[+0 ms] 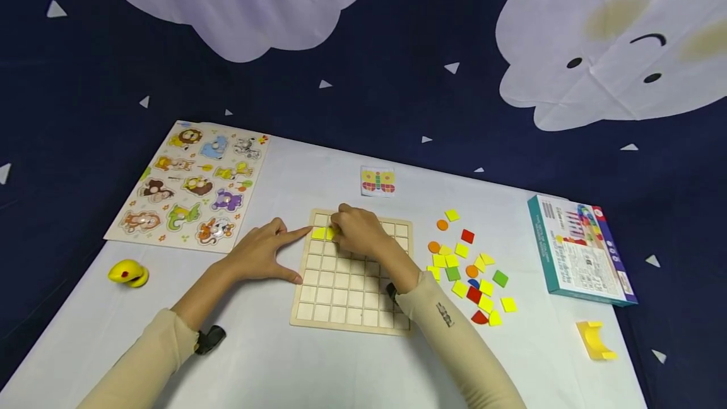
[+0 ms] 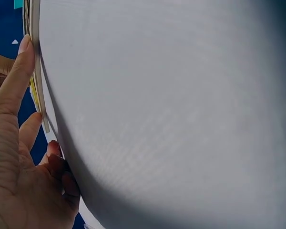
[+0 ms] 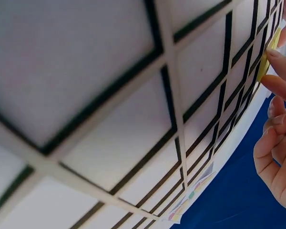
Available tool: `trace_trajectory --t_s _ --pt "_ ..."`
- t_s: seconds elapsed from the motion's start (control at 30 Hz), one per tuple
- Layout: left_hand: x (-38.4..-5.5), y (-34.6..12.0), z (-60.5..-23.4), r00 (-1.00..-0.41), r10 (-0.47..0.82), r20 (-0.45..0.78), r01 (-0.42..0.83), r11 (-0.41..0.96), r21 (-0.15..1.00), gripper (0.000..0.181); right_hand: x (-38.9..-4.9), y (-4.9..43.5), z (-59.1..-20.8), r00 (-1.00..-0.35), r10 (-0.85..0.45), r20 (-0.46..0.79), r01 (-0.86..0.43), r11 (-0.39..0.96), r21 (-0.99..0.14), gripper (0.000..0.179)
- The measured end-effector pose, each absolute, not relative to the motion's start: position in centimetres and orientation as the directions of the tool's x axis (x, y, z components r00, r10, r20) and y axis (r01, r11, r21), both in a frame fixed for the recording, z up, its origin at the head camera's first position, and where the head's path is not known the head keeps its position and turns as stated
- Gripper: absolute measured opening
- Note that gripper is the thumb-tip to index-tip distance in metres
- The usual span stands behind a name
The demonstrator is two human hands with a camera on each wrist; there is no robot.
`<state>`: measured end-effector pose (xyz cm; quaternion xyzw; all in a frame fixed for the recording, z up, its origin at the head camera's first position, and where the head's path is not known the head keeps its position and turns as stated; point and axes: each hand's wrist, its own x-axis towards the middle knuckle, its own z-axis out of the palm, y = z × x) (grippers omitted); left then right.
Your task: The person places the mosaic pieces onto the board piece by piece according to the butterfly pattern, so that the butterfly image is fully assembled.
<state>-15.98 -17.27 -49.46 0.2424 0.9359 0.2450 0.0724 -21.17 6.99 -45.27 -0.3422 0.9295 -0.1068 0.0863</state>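
Observation:
A wooden grid board [image 1: 350,329] with square cells lies on the white table. My left hand [image 1: 255,254] touches its left edge with a stretched index finger and thumb, spread apart; the other fingers are bent inward. Near the board's upper left, my right hand [image 1: 360,232] pinches a yellow square tile [image 3: 263,67] between thumb and forefinger, at a cell in the second row. Left of that tile, another yellow square tile [image 1: 319,233] sits in a cell. A small butterfly pattern card [image 1: 377,181] lies behind the board.
Loose coloured tiles [image 1: 474,294] are scattered right of the board. An animal peg puzzle [image 1: 244,232] lies at the back left, with a yellow toy [image 1: 129,273] in front. A teal-edged box [image 1: 585,251] and a yellow curved block [image 1: 595,340] are at the right.

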Motion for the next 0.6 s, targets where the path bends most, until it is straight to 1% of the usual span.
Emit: trace_trajectory --t_s 0.1,0.23,0.37,0.6 --pt "-16.0 -17.2 -49.5 -0.872 0.489 -0.021 0.417 0.765 0.491 0.106 -21.1 7.1 -45.1 -0.759 -0.64 -0.119 -0.601 0.759 -0.25 0.019" --pt "-15.9 -17.3 -49.5 -0.875 0.484 -0.027 0.41 0.769 0.49 0.107 -21.0 7.8 -44.8 -0.765 -0.628 -0.142 -0.584 0.77 -0.258 0.031" --pt "-16.0 -17.2 -49.5 -0.877 0.481 -0.021 0.409 0.767 0.495 0.108 -21.0 9.4 -44.1 -0.783 -0.606 -0.14 -0.555 0.783 -0.281 0.034" --pt "-16.2 -17.1 -49.6 -0.879 0.475 -0.034 0.401 0.776 0.487 0.109 -21.1 13.9 -43.3 -0.824 -0.561 -0.083 -0.518 0.804 -0.293 0.034"
